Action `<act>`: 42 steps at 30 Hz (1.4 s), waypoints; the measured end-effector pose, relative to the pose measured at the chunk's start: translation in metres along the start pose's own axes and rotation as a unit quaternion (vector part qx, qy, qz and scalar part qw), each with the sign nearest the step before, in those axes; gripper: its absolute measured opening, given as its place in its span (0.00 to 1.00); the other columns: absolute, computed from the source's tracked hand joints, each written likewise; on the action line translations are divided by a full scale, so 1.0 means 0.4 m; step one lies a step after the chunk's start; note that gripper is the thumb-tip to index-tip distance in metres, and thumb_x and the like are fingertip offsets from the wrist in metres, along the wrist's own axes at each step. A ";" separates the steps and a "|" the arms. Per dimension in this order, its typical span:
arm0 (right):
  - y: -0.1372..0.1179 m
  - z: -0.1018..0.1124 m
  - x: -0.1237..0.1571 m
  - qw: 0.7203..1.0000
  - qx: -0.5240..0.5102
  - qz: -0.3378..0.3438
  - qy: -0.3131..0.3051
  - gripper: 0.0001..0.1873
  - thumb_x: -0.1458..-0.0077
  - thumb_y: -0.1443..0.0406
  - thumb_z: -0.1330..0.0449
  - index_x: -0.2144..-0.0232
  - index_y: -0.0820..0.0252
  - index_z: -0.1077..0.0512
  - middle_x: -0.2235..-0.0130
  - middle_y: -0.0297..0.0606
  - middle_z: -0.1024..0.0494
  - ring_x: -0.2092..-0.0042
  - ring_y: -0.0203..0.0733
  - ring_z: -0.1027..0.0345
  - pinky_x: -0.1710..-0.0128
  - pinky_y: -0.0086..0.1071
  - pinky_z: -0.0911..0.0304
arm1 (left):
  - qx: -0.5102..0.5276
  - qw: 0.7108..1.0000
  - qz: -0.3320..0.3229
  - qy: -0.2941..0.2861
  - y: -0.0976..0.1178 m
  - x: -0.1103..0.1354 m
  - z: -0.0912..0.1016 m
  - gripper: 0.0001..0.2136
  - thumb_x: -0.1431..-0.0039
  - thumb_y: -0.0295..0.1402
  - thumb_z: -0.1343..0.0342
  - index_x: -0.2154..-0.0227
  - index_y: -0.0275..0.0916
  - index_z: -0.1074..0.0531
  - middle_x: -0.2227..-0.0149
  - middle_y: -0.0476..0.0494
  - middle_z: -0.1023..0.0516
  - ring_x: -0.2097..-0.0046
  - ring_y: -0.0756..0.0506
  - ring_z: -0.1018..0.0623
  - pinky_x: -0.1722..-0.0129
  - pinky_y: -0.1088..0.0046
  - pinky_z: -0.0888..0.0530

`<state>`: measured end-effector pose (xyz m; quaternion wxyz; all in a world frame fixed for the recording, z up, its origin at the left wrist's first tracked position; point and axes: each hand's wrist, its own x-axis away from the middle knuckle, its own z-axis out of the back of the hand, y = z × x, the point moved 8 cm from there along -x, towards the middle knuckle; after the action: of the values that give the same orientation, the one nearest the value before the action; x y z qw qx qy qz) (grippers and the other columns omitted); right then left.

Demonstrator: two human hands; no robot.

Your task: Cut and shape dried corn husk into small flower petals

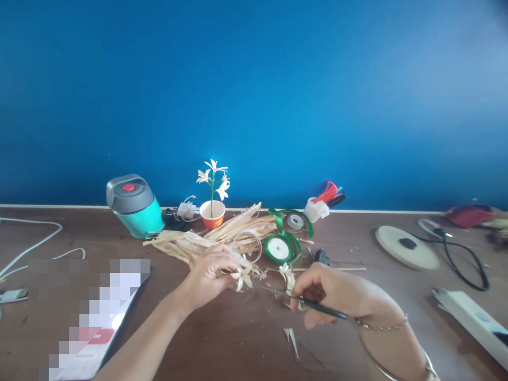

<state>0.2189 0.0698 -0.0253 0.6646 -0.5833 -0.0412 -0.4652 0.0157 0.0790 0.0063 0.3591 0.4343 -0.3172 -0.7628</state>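
Observation:
Between the thumb and fingers of my left hand (216, 270) is a pale husk flower (242, 277) with pointed petals. My right hand (323, 296) is closed around a slim tool with a dark handle (326, 310). Its thin tip points left toward the flower; whether it is tweezers or another tool, I cannot tell. Another pale flower piece (286, 275) lies on the table between the hands. Behind my left hand spreads a heap of dried corn husks (190, 244), with a roll of tape (260, 248) standing at its right.
A paper cup (212, 218) holds a stem of white flowers (213, 182). Nearby are a teal flask (138, 214), a green ribbon spool (279, 248) and a white container (315, 210) of tools. At right lie a round lid (391, 246), a black cable (472, 264) and a white box (472, 320).

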 end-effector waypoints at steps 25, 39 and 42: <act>0.000 -0.004 -0.005 1.000 0.001 0.008 0.000 0.17 0.62 0.59 0.30 0.68 0.63 0.22 0.81 0.31 0.28 0.80 0.29 0.42 0.82 0.22 0.48 | -0.011 1.000 0.003 0.006 -0.005 0.003 -0.002 0.05 0.46 0.31 0.39 0.76 0.40 0.23 0.69 0.42 0.19 0.63 0.44 0.23 0.61 0.66 0.28; -0.002 -0.006 -0.003 1.000 0.002 0.007 0.003 0.17 0.61 0.59 0.30 0.69 0.63 0.23 0.82 0.29 0.30 0.81 0.28 0.44 0.82 0.22 0.48 | -0.004 1.000 0.007 0.009 -0.005 0.004 0.000 0.06 0.46 0.27 0.40 0.77 0.40 0.23 0.70 0.44 0.20 0.63 0.45 0.23 0.61 0.67 0.28; -0.005 -0.004 -0.004 1.000 0.006 0.008 0.006 0.18 0.62 0.57 0.30 0.68 0.63 0.22 0.80 0.30 0.29 0.81 0.27 0.45 0.82 0.22 0.48 | -0.010 1.000 0.015 0.007 -0.007 0.004 0.000 0.06 0.46 0.28 0.40 0.78 0.40 0.23 0.70 0.43 0.20 0.63 0.45 0.24 0.61 0.67 0.28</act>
<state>0.2160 0.0695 -0.0253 0.6721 -0.5771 -0.0351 -0.4626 0.0143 0.0790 0.0034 0.3767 0.4318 -0.3134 -0.7572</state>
